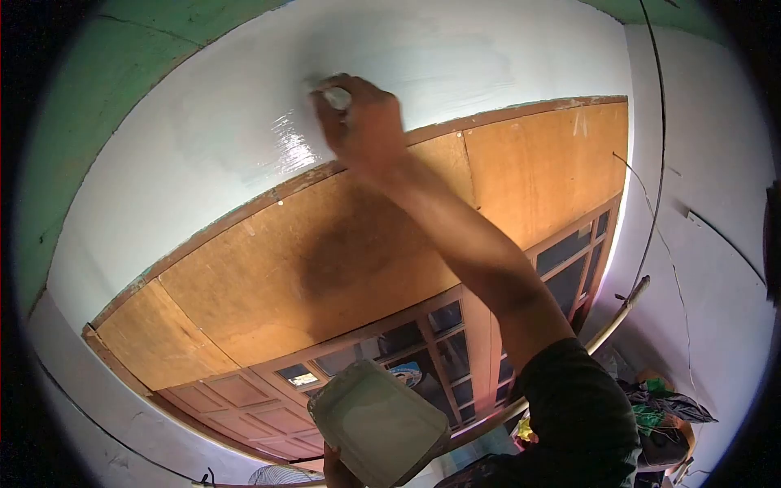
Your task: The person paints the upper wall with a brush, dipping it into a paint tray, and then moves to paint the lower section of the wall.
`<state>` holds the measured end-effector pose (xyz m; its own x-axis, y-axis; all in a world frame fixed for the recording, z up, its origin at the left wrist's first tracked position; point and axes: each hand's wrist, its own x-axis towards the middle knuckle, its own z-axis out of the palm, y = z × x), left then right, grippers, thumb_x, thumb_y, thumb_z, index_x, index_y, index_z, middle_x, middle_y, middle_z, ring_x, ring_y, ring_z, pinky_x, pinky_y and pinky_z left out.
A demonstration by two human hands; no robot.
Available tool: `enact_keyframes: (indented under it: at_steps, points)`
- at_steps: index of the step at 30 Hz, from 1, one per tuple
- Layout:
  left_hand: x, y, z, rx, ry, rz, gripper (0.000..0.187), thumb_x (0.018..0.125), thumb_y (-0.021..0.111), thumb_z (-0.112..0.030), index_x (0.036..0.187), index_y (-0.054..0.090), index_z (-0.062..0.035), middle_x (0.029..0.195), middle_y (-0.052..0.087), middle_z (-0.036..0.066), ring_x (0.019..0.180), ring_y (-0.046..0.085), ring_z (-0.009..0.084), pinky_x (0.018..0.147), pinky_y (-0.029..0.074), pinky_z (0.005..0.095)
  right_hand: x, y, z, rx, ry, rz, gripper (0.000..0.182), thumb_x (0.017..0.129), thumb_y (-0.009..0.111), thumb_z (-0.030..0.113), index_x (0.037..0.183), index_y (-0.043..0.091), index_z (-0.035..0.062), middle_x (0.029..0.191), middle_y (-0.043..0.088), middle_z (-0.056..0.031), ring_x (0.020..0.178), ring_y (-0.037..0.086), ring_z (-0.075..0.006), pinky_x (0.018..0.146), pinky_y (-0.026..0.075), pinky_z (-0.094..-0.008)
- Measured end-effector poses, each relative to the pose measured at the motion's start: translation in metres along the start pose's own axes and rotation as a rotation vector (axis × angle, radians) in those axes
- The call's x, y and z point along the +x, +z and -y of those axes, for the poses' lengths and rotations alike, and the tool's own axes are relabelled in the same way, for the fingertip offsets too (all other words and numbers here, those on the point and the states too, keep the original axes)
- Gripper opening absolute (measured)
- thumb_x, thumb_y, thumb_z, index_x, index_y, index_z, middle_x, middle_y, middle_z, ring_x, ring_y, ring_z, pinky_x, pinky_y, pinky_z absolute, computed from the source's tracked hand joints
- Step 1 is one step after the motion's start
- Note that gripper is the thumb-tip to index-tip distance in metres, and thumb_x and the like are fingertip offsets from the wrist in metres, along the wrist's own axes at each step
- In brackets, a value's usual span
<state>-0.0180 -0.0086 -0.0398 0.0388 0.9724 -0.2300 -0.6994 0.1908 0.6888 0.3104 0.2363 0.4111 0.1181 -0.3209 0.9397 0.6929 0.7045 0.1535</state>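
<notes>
My right hand (362, 122) is raised high against the white wall (203, 138) above a doorway, closed around a paint tool (335, 98) whose white-coated end shows at my fingers. Fresh wet paint (294, 146) glistens on the wall just left of that hand. Low in the view, my left hand (335, 470) holds a pale rectangular paint tray (378, 423) from underneath; only a few fingers show below the tray. My right arm runs down to a dark sleeve (578, 407).
Brown plywood panels (325, 268) fill the space above a wooden door frame with glass panes (439, 342). A green ceiling strip (89, 106) borders the wall. A long pole (618, 317) leans at the right near piled cloth and bags (659, 415). A cable (659, 163) runs down the right wall.
</notes>
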Motion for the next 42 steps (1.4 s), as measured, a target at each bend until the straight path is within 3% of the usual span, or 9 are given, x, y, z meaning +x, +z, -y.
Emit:
enact_keyframes:
  at_steps: [5,7,16,21,24,31,37,40,42]
  points:
    - [-0.007,-0.005,0.001,0.015,0.07,0.044,0.06,0.098,0.061,-0.033,0.15,0.046,-0.0062,0.143,0.057,0.015,0.13,0.055,0.0341,0.109,0.049,0.0488,0.021,0.017,-0.012,0.255,0.314,-0.028,0.017,0.089,0.073,0.02,0.086,0.072,0.0027,0.07,0.07,-0.0174,0.063,0.07,-0.0336,0.062,0.056,-0.0411]
    - [-0.012,0.012,-0.003,-0.021,0.055,-0.057,0.061,0.097,0.062,-0.03,0.151,0.044,-0.0065,0.146,0.055,0.016,0.132,0.054,0.0342,0.11,0.047,0.0491,0.027,-0.013,-0.051,0.101,0.356,0.084,0.021,0.096,0.071,0.021,0.09,0.073,0.0017,0.077,0.076,-0.009,0.068,0.073,-0.015,0.063,0.056,-0.0318]
    - [-0.01,0.032,-0.011,-0.021,-0.003,-0.006,0.067,0.095,0.067,-0.029,0.153,0.041,-0.0054,0.149,0.051,0.016,0.134,0.051,0.0365,0.111,0.047,0.0507,0.069,-0.172,-0.19,-0.269,0.25,-0.123,0.026,0.097,0.07,0.026,0.104,0.077,0.0023,0.082,0.078,-0.008,0.077,0.076,-0.0139,0.072,0.057,-0.0279]
    - [-0.006,0.03,-0.005,-0.042,0.089,0.131,0.064,0.099,0.064,-0.027,0.153,0.04,-0.0051,0.149,0.051,0.017,0.134,0.052,0.0363,0.11,0.047,0.0516,0.064,-0.18,-0.18,-0.545,0.06,-0.181,0.021,0.092,0.071,0.024,0.094,0.074,0.0029,0.075,0.075,-0.0099,0.071,0.076,-0.0286,0.067,0.059,-0.0376]
    - [-0.006,0.035,-0.005,-0.026,0.137,0.218,0.06,0.101,0.061,-0.028,0.153,0.041,-0.0053,0.149,0.052,0.017,0.133,0.053,0.036,0.11,0.048,0.0519,0.037,-0.145,-0.13,-0.193,0.151,-0.194,0.017,0.095,0.068,0.021,0.095,0.075,0.0054,0.077,0.077,-0.007,0.071,0.075,-0.0159,0.066,0.057,-0.0304]
    - [-0.003,0.005,0.002,-0.08,0.063,0.027,0.057,0.102,0.06,-0.031,0.151,0.045,-0.0059,0.147,0.054,0.017,0.132,0.054,0.0358,0.109,0.048,0.0521,-0.008,-0.041,-0.032,0.498,0.457,-0.09,0.02,0.1,0.07,0.019,0.097,0.072,-0.0011,0.082,0.075,-0.0068,0.072,0.072,-0.0134,0.068,0.056,-0.0272]
    - [0.069,-0.131,0.021,0.396,0.266,0.372,0.065,0.099,0.066,-0.034,0.153,0.042,-0.0084,0.149,0.052,0.016,0.134,0.053,0.0337,0.11,0.047,0.0497,-0.003,-0.095,-0.091,0.158,0.606,0.009,0.024,0.099,0.072,0.024,0.101,0.075,-0.0002,0.083,0.076,-0.0076,0.073,0.073,-0.0144,0.071,0.059,-0.0292]
    - [-0.014,0.026,-0.009,0.008,0.095,0.096,0.067,0.098,0.067,-0.036,0.154,0.041,-0.0096,0.149,0.051,0.014,0.135,0.051,0.0324,0.111,0.046,0.0492,0.001,-0.157,-0.162,0.103,0.511,-0.073,0.031,0.098,0.073,0.023,0.109,0.072,-0.0064,0.09,0.076,-0.0111,0.077,0.074,-0.016,0.075,0.06,-0.0306]
    - [-0.008,0.016,-0.006,0.035,0.11,0.103,0.066,0.099,0.066,-0.036,0.154,0.041,-0.0103,0.149,0.051,0.014,0.135,0.051,0.0321,0.111,0.046,0.0492,0.012,-0.188,-0.182,0.057,0.499,-0.148,0.032,0.097,0.074,0.023,0.107,0.071,-0.0075,0.093,0.076,-0.0126,0.079,0.074,-0.0169,0.075,0.061,-0.0295]
